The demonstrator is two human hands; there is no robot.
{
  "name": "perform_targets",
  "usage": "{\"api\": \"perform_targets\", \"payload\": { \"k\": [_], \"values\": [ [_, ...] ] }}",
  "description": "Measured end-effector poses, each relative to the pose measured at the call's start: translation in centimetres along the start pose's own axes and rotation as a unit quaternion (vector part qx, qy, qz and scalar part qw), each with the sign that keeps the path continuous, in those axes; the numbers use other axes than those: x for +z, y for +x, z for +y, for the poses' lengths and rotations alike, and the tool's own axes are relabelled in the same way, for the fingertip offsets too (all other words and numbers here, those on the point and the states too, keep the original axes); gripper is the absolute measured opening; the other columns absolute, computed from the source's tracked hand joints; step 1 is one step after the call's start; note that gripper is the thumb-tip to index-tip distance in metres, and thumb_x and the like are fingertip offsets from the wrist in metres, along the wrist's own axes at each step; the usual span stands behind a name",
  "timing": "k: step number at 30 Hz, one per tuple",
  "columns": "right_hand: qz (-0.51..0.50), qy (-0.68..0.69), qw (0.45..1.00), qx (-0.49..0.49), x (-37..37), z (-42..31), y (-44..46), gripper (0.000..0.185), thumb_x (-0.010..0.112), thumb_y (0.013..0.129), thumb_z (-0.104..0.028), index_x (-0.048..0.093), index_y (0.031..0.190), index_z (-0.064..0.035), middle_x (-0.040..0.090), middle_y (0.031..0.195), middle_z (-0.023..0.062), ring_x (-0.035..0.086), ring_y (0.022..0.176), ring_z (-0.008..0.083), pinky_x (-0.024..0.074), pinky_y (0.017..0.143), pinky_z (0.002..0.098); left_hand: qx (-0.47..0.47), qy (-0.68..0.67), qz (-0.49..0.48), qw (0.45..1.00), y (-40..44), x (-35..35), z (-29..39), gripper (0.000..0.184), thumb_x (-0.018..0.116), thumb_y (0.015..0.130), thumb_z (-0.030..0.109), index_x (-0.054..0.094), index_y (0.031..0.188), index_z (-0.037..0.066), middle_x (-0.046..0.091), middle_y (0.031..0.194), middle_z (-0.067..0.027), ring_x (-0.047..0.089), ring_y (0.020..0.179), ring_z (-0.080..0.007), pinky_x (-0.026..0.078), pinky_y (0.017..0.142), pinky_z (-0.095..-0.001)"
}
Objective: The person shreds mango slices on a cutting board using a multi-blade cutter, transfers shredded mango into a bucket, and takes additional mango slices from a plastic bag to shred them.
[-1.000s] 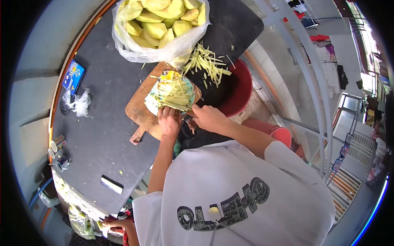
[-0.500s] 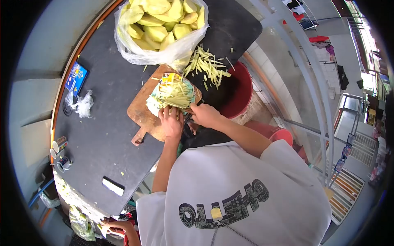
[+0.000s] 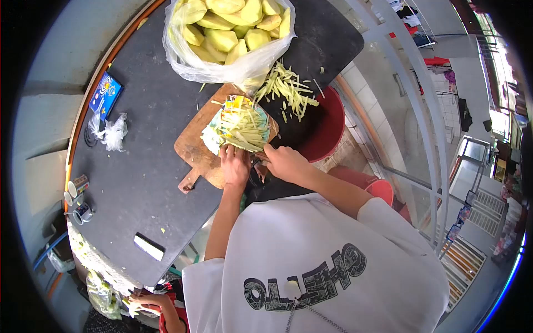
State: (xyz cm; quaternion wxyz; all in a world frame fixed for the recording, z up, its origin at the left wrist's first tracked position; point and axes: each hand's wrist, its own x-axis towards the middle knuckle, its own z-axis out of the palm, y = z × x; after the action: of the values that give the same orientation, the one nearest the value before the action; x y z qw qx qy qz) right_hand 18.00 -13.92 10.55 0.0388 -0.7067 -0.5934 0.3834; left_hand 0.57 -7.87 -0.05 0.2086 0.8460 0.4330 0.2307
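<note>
On a wooden cutting board [image 3: 191,145] lies a heap of pale green fruit strips [image 3: 241,125], over a printed plastic wrapper [image 3: 211,137]. My left hand [image 3: 236,166] is closed, its bent fingertips pressed on the cut fruit at the heap's near edge. Beside it my right hand [image 3: 287,165] is closed around what looks like a knife [image 3: 262,157], only partly visible beside the heap. Just beyond the board stands a clear plastic bag [image 3: 244,72] full of peeled yellow-green fruit pieces [image 3: 222,40]. More strips [image 3: 288,91] lie loose on the dark table right of the bag.
A red tub [image 3: 331,122] stands at the table's right edge. Leftward on the table [image 3: 144,183] are a blue box [image 3: 105,95], a crumpled plastic bag [image 3: 115,133], cups [image 3: 82,213] and a phone [image 3: 149,246]. Another person's hand [image 3: 147,299] shows at the lower left.
The view has shifted slightly, so the bag and board sit a little higher and further right. Both hands stay at the heap's near edge, with only slight movement.
</note>
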Motion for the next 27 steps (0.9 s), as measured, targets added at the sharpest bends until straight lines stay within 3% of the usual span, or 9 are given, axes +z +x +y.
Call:
{"api": "perform_targets", "payload": {
  "k": [11,19,25,27],
  "values": [
    [0.004,0.012,1.0,-0.001,2.4,1.5,0.9,0.026,0.066,0.086,-0.016,0.054,0.102,0.0007,0.068,0.083,0.0275,0.068,0.08,0.0471,0.0562,0.07,0.0557,0.02,-0.015,0.013,1.0,-0.5,-0.3,0.0,0.019,0.074,0.076,0.007,0.07,0.093,0.003,0.064,0.097,-0.0151,0.059,0.099,-0.0389,0.052,0.084,-0.0484],
    [0.04,0.005,0.999,-0.01,4.0,2.3,2.8,0.026,0.066,0.086,-0.017,0.055,0.103,-0.0004,0.068,0.079,0.0258,0.069,0.078,0.0454,0.0562,0.069,0.0549,0.016,-0.027,-0.008,0.999,-0.5,-1.2,-0.4,0.022,0.074,0.076,0.005,0.071,0.098,0.004,0.062,0.105,-0.0148,0.055,0.106,-0.0385,0.049,0.089,-0.0479],
    [0.035,0.002,0.999,-0.028,2.4,1.2,1.0,0.026,0.066,0.086,-0.018,0.055,0.102,0.0002,0.068,0.076,0.0246,0.07,0.076,0.0444,0.0563,0.068,0.0551,0.002,-0.011,0.002,1.0,-0.9,0.0,-0.6,0.021,0.074,0.075,0.004,0.072,0.096,0.005,0.063,0.102,-0.0141,0.055,0.102,-0.0374,0.049,0.087,-0.0471],
    [0.021,0.002,0.999,-0.025,2.0,0.6,0.4,0.027,0.066,0.087,-0.018,0.054,0.103,0.0001,0.068,0.077,0.0245,0.07,0.077,0.0442,0.0564,0.068,0.0552,0.0,-0.03,-0.009,1.0,-1.2,0.1,-0.7,0.021,0.072,0.076,0.005,0.07,0.096,0.003,0.063,0.106,-0.0165,0.054,0.107,-0.0404,0.047,0.094,-0.0501]
  ]
}}
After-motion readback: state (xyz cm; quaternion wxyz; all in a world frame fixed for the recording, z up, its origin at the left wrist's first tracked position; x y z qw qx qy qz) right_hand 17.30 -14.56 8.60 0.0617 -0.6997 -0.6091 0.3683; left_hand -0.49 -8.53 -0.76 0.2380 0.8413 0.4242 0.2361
